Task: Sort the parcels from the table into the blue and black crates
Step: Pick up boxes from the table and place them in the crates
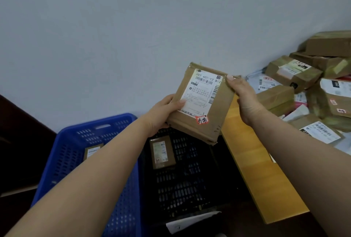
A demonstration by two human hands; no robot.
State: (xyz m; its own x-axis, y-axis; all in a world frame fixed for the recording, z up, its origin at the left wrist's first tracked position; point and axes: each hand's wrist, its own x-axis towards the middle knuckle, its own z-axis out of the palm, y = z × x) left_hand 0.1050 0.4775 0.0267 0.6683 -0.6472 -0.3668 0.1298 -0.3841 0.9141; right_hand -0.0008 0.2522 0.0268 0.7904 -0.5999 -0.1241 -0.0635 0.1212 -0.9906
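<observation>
I hold a flat brown parcel [214,111] with a white shipping label and a red sticker, label facing me, in the air above the black crate [190,185]. My left hand [163,111] grips its left edge with the thumb on the label. My right hand [245,98] grips its upper right edge. The black crate stands on the floor with one small brown parcel [161,152] in it. To its left stands the blue crate [66,151], also with a small brown parcel [92,151], partly hidden by my left forearm.
A wooden table [252,160] runs along the right, with a heap of several brown and white parcels [303,84] on its far end. A plain grey wall fills the background. A white paper tag [190,221] hangs on the black crate's near rim.
</observation>
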